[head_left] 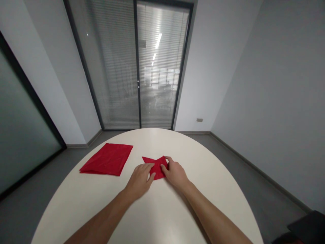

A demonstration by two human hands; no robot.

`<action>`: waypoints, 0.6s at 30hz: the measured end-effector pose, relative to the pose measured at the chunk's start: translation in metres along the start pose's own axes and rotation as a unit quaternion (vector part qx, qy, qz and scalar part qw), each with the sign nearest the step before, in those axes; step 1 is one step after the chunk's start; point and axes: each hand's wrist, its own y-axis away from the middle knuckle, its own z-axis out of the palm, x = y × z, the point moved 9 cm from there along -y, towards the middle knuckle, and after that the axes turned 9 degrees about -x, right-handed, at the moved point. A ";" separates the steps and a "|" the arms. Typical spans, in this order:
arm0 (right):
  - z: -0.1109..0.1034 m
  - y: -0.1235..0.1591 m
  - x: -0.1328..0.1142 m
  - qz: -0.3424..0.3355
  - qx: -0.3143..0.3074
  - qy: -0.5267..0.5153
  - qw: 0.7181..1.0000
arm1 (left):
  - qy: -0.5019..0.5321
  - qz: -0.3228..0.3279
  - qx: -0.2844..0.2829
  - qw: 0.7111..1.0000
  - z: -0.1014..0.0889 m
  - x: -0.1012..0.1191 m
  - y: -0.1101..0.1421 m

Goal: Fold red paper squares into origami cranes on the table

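Note:
A small folded red napkin [158, 173] lies near the middle of the table, with one pointed corner sticking out to the upper left. My left hand [140, 179] grips its left side, the fingers over the cloth and the thumb at the lower edge. At the right side, my right hand [177, 173] holds the same napkin, thumb on top and index finger at the far right corner. The undersides of the folds are hidden.
A larger red napkin [108, 160], folded into a flat layered square, lies to the left on the round white table [157, 217]. Beyond the table stands a glass partition with blinds [119, 78]. A dark object [308, 227] shows at the lower right.

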 end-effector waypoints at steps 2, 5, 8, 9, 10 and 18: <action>-0.011 0.004 -0.006 -0.009 0.021 0.071 0.997 | -0.012 0.016 -0.007 1.000 -0.001 0.005 0.001; -0.017 0.009 -0.021 -0.091 0.022 0.075 0.993 | -0.026 0.028 -0.008 0.999 -0.002 0.008 0.003; -0.008 0.014 -0.033 -0.192 -0.046 0.049 0.979 | -0.026 0.030 -0.005 0.999 -0.003 0.007 0.003; -0.004 0.015 -0.034 -0.213 -0.070 0.044 0.974 | -0.025 0.028 -0.004 0.999 -0.003 0.006 0.002; -0.001 0.017 -0.034 -0.227 -0.089 0.040 0.969 | -0.025 0.027 -0.004 0.999 -0.003 0.005 0.002; -0.007 0.018 -0.026 -0.215 -0.118 0.030 0.969 | -0.032 0.024 -0.022 0.999 -0.003 0.002 0.003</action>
